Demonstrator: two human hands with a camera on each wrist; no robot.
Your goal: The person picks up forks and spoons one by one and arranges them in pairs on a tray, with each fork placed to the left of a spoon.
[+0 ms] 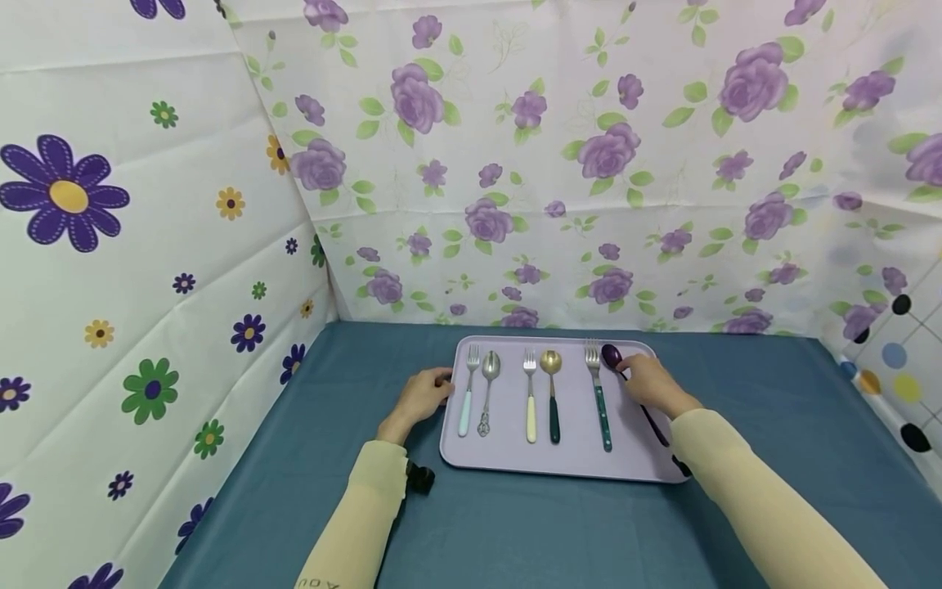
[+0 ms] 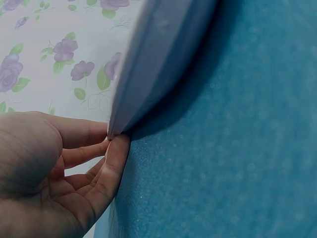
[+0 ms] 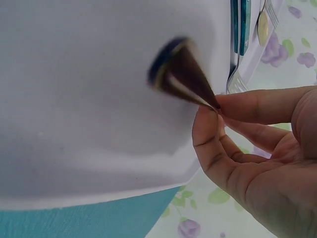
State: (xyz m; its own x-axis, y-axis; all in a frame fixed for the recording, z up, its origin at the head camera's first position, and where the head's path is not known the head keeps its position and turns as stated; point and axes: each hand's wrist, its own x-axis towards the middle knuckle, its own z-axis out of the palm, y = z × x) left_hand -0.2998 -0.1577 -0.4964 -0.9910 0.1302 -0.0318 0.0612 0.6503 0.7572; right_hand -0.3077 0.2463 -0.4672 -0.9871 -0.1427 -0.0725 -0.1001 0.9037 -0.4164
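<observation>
A pale lilac tray point(image 1: 515, 456) lies on the blue cloth. At its left edge my left hand point(image 1: 421, 397) pinches the rim between thumb and fingers, as the left wrist view shows with the tray's side point(image 2: 158, 59). My right hand point(image 1: 653, 384) pinches a dark purple spoon point(image 1: 611, 355) just below its bowl, over the tray's right side. Its dark handle point(image 3: 185, 74) points toward the wrist camera and looks blurred there. Left of this spoon is a green-handled fork point(image 1: 599, 405). Whether the spoon touches the tray I cannot tell.
Along the tray lie a light-blue-handled fork point(image 1: 467, 401), an ornate silver spoon point(image 1: 487, 393), a cream-handled fork point(image 1: 531, 405) and a gold spoon with green handle point(image 1: 553, 401). Flowered sheets point(image 1: 559, 188) stand behind and at the sides of the blue cloth point(image 1: 515, 532).
</observation>
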